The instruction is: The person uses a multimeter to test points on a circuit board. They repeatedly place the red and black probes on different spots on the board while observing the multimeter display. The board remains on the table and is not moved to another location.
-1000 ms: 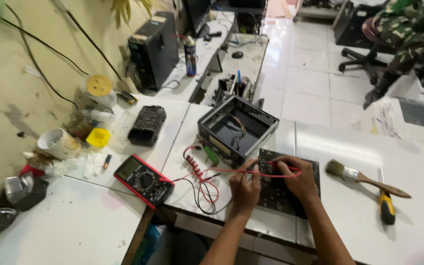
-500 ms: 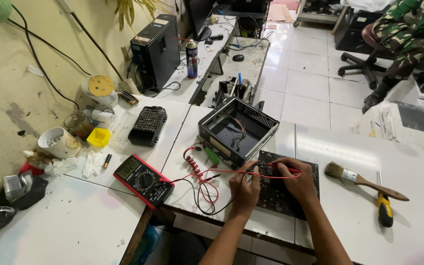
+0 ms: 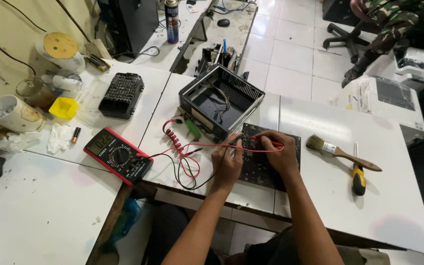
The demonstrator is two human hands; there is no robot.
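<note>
Little is changed since a second ago. The view is drawn closer and lower, while both hands are kept on the circuit board (image 3: 263, 164) and the probes are still held to it; the meter (image 3: 118, 155), brush (image 3: 340, 151) and screwdriver (image 3: 357, 177) lie where they were. From this it is judged that the probing is still in hand and that one test point is being held for a reading.

The white table (image 3: 408, 216) is spread under both hands. Just beyond the hands an open black metal case (image 3: 221, 100) is set, with loose wires inside. The board, dark and flat, is lain beneath the hands, its far edge touching or nearly touching the case. Well to the left of the left hand, the red-edged meter is placed, its display lit. To the right of the right hand, the brush and the yellow-handled screwdriver are laid apart from the board.

The left hand (image 3: 227, 164) is closed around a probe, tip down on the board. The right hand (image 3: 279, 154) is closed on the red probe (image 3: 266, 143), held low across the board. Red and black leads (image 3: 182, 157) are looped from the hands to the meter.
</note>
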